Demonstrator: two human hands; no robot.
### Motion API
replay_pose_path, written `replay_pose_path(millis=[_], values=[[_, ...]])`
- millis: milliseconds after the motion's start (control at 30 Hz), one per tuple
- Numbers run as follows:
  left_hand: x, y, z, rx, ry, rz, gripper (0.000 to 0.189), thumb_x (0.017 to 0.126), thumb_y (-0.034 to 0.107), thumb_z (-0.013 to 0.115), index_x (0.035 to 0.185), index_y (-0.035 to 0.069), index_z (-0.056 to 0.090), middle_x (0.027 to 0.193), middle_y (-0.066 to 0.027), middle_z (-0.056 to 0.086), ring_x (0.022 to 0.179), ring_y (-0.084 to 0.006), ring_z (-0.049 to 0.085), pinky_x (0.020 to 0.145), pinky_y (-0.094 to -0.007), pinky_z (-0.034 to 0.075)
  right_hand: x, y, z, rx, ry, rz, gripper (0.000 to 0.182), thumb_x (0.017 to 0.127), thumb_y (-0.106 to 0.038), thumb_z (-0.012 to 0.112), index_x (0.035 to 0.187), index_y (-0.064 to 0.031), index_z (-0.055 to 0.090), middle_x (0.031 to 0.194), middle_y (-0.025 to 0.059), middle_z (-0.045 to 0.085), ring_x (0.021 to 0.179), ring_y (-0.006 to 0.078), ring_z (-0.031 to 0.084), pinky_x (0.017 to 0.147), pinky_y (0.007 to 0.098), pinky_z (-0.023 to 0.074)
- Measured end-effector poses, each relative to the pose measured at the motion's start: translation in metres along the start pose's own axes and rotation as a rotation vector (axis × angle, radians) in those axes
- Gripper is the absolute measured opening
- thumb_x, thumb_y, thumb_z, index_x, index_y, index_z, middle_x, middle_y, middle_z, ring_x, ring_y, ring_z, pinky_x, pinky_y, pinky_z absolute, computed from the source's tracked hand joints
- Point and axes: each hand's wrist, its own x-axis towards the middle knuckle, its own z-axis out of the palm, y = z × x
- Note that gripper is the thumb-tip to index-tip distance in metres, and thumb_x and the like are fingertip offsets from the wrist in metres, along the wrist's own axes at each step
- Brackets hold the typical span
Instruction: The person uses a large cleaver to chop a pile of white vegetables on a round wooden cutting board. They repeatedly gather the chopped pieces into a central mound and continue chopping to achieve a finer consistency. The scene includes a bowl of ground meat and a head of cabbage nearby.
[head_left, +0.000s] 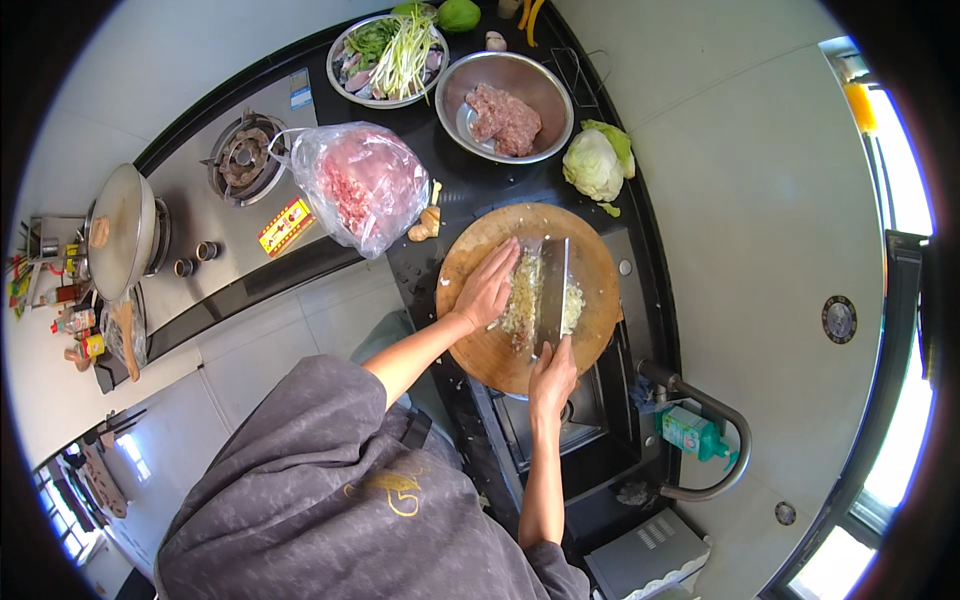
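Note:
My right hand (553, 377) grips the handle of a cleaver (553, 289), whose wide blade lies over a round wooden chopping board (469, 360). Finely chopped pale pieces, perhaps garlic or ginger, (523, 300) lie left of the blade, and more whitish bits (574, 306) are at its right. My left hand (487, 283) rests flat beside the chopped pieces, fingers extended towards the blade's far end; whether the fingertips touch the blade cannot be told. The board sits on the black counter, partly over the sink.
Beyond the board are a steel bowl of minced meat (504, 120), a cabbage or lettuce head (595, 165), a plastic bag with meat (364, 184), ginger (426, 223) and a bowl of greens (397, 56). The sink (589, 420) and curved faucet (739, 427) are near right; gas burner (244, 154) at left.

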Motion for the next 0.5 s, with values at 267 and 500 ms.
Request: replay_pose_path(millis=[267, 500], values=[[0.0005, -0.0020, -0.0026, 0.007, -0.002, 0.008, 0.052, 0.076, 0.006, 0.036, 0.127, -0.004, 0.032, 0.133, -0.0178, 0.031, 0.124, -0.0302, 0.028, 0.104, -0.0344, 0.022, -0.0010, -0.0025, 0.0018, -0.005, 0.010, 0.024, 0.011, 0.083, -0.009, 0.047, 0.088, 0.0010, 0.044, 0.080, 0.0215, 0.053, 0.075, 0.0415, 0.051, 0.061, 0.0466, 0.0395], [-0.0024, 0.0029, 0.0013, 0.014, -0.017, -0.010, 0.052, 0.076, 0.005, 0.035, 0.127, -0.004, 0.032, 0.133, -0.0171, 0.032, 0.124, -0.0294, 0.029, 0.104, -0.0344, 0.022, -0.0019, 0.0001, 0.0022, 0.035, 0.025, 0.046, 0.010, 0.082, -0.008, 0.047, 0.085, 0.0010, 0.045, 0.079, 0.0218, 0.052, 0.074, 0.0414, 0.051, 0.061, 0.0465, 0.0394]])
